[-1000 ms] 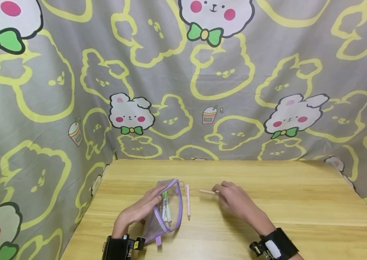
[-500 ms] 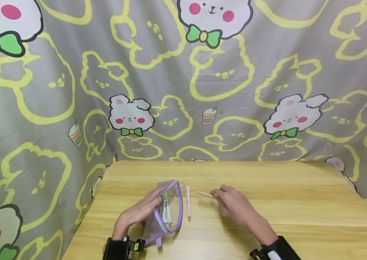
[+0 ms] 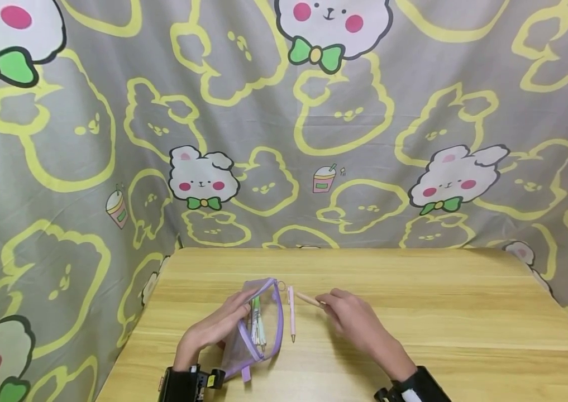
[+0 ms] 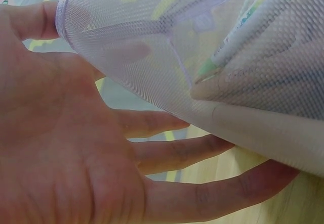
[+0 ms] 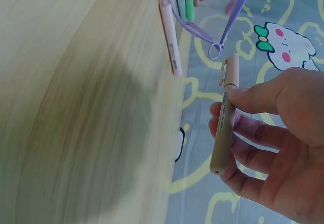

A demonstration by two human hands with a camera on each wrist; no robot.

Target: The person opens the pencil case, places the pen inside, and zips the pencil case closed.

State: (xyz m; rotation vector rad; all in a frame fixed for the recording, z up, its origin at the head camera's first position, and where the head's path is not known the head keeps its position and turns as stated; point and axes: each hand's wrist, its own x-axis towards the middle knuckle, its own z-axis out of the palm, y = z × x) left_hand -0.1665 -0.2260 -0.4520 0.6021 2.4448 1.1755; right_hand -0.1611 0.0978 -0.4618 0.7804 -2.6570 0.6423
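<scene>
A purple-trimmed mesh pencil case (image 3: 281,329) lies unzipped on the table, its mouth spread wide. My left hand (image 3: 218,321) holds the case by its left side, fingers stretched along the mesh in the left wrist view. Several pens (image 3: 257,324) show inside it, one with a green end. My right hand (image 3: 354,315) pinches a beige capped pen (image 5: 225,118) between thumb and fingers. Its capped end points left, close to a pink pen (image 3: 291,315) that lies on the table beside the case.
The wooden table (image 3: 439,296) runs back to a grey curtain (image 3: 273,128) printed with rabbits, which also hangs at both sides. A small ring (image 5: 216,50) hangs at the zip end of the case.
My right hand has moved left with the beige pen, bringing its tip near the pink pen. The left hand and the pencil case have stayed in place.
</scene>
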